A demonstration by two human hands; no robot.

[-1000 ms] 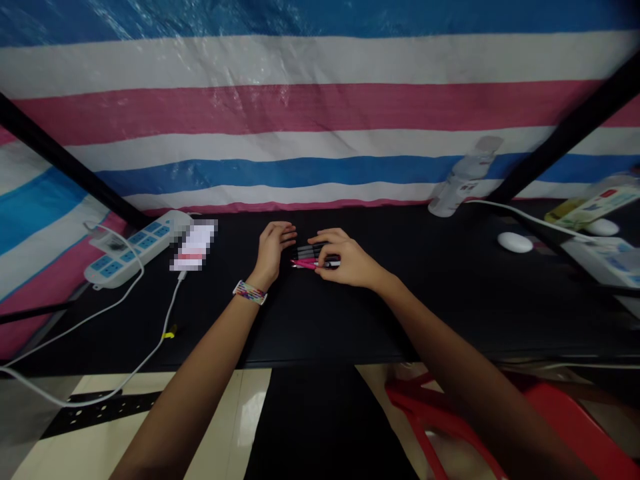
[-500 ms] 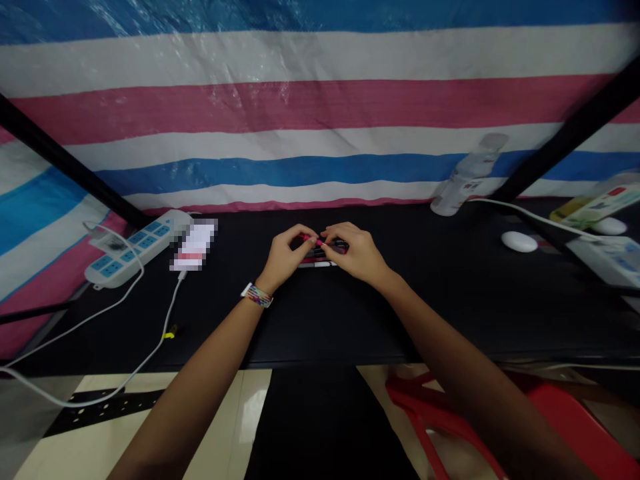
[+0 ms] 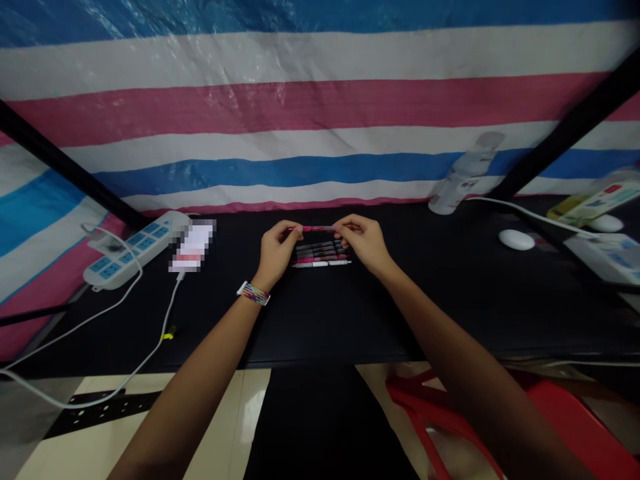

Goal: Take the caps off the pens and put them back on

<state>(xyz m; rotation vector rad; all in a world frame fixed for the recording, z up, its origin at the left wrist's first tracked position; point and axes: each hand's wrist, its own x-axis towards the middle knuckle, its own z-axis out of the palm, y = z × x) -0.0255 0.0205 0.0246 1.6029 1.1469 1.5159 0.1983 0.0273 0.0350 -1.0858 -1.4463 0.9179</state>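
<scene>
Fingers point(image 3: 299, 229) of your left hand point(image 3: 274, 256) and right hand point(image 3: 366, 245) are pinching the pink pen point(image 3: 319, 229) near opposite ends, its long axis running sideways, just beyond the parallel pens point(image 3: 323, 252) on the tabletop point(image 3: 320, 313).

Passage exists on the bench point(image 3: 325, 317) between the forearms point(image 3: 210, 360) and from the right hand point(image 3: 363, 243) to the white oval object point(image 3: 517, 240); obstructions are the pens point(image 3: 320, 255) between right hand and left hand point(image 3: 277, 253), the power strip point(image 3: 137, 249) at left and the striped sheet point(image 3: 320, 107) behind.
</scene>
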